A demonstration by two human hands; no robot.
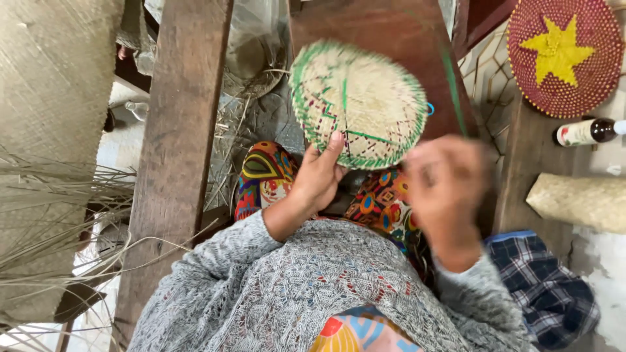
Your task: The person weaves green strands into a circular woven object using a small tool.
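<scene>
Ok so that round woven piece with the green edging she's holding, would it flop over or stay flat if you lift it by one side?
The woven disc probably stays fairly flat: the left hand pinches only its lower edge, yet it stands up unsupported. It looks light, being thin plaited straw. It may still bend under pressure. The right hand is blurred, apparently not holding it.

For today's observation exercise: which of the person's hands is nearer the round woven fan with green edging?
Left. The left hand grips the woven fan at its lower edge; the right hand, blurred, is just below its right rim.
</scene>
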